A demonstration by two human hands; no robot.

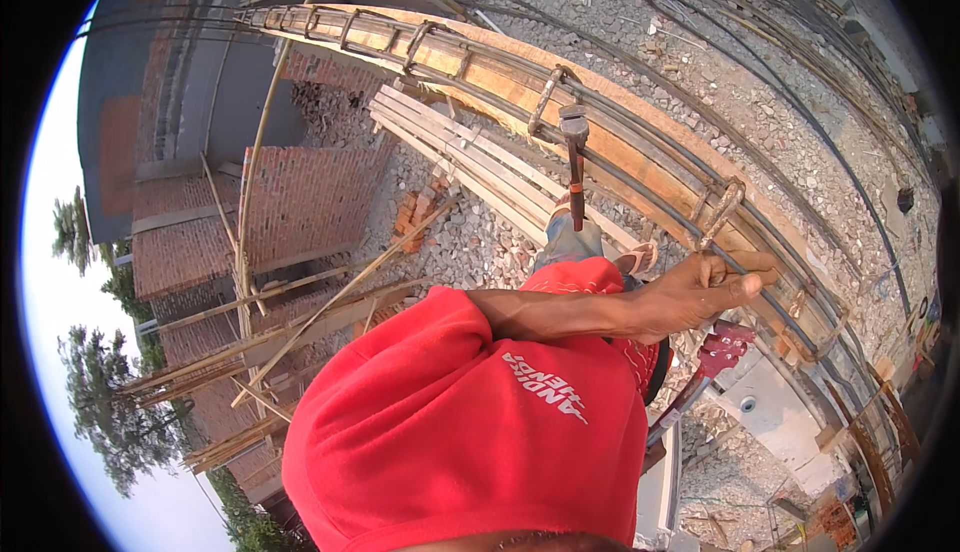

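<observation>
My left hand (690, 297) reaches across to the right, in front of my red shirt. Its fingers are curled at a long steel reinforcing bar (655, 210), some of them passing behind the bar. The bar belongs to a cage tied with rectangular stirrups (724, 210), lying along a wooden form board (480, 72). A hammer-like tool (575, 157) with a metal head and dark handle rests at the cage's near edge. Close below my hand is a tool with a red head (724, 349) and long shaft. My right hand is not in view.
Pale timber planks (470, 152) lie over rubble left of the cage. Brick walls (305, 197) and bamboo poles (245, 242) stand farther left. Broken stone (780, 122) covers the ground beyond the cage, with loose long bars on it. A white slab (775, 417) lies at lower right.
</observation>
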